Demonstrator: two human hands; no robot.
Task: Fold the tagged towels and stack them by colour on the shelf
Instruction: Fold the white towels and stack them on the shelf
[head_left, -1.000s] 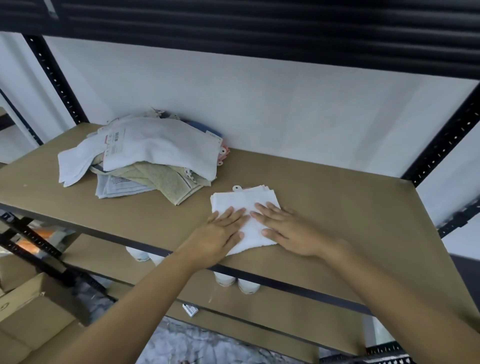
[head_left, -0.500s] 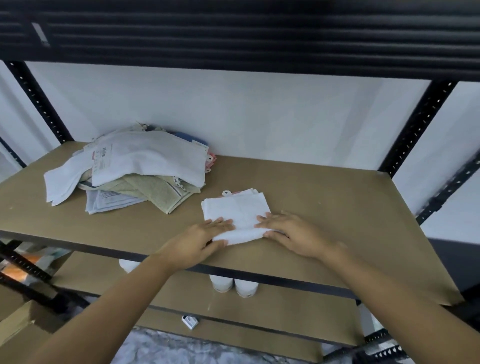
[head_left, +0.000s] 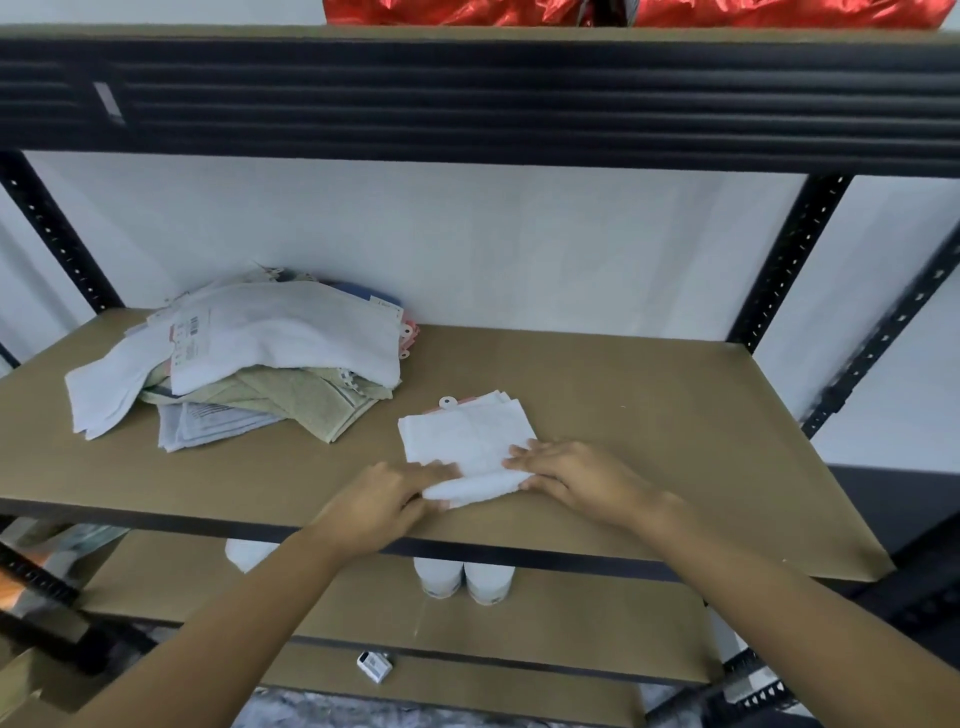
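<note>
A small white towel (head_left: 467, 441) with a round white tag lies on the brown shelf board (head_left: 649, 415), near its front edge. Its near edge is lifted and curled over. My left hand (head_left: 384, 499) pinches that edge at the left corner, and my right hand (head_left: 576, 478) holds it at the right corner. To the left rests a loose pile of tagged towels (head_left: 249, 364): a white one on top, a green one and a grey one beneath, blue and pink edges at the back.
A black shelf beam (head_left: 467, 98) runs overhead with something red above it. White containers (head_left: 462, 577) stand on the lower shelf. A small white item (head_left: 375, 666) lies lower down. Black uprights (head_left: 789, 260) frame the right side.
Both hands slid from lying flat on the towel back to its near edge and have lifted that edge. The view has tilted upward.
</note>
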